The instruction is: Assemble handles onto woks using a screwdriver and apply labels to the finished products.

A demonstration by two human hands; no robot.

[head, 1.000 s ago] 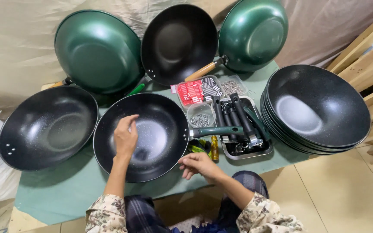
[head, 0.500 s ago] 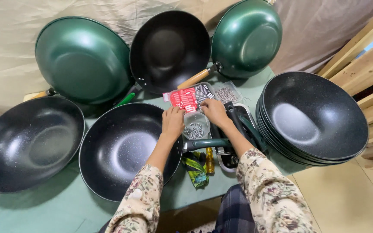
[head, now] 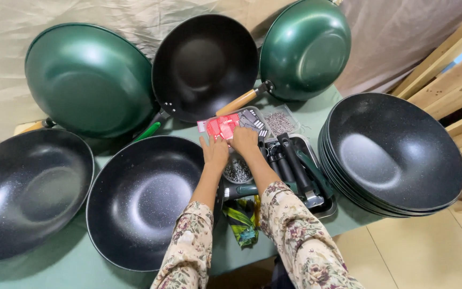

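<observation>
— What are the hands doing right now?

— Both are reaching forward, side by side. The left hand [head: 216,152] and the right hand [head: 244,140] are lying nearly flat, fingers stretched out and close together, fingertips resting on the near edge of a red-and-white packet [head: 223,127]. Neither is closing around it yet.

— So where is the packet sitting?

— Just beyond the fingertips, propped against the wooden handle [head: 236,101] of a black pan. Under the wrists a small dish of metal bits [head: 237,171] is showing, and just right of the right hand a steel tray [head: 324,206] is holding dark handles [head: 290,160]. A big speckled black wok [head: 145,200] is lying just left of the left forearm.

— Which step would you call this?

— I'm judging it as the reach, contact only. Lifting the packet would be calling for a pinch on its near edge, thumb beneath, clear of the dish.

— Is anything differing from a second ago?

— Yes. Then the left hand was resting inside the speckled wok and the right was down by the green-and-yellow wrappers [head: 241,219] near the body. Half a second ago both were already arriving at the packet.
</observation>
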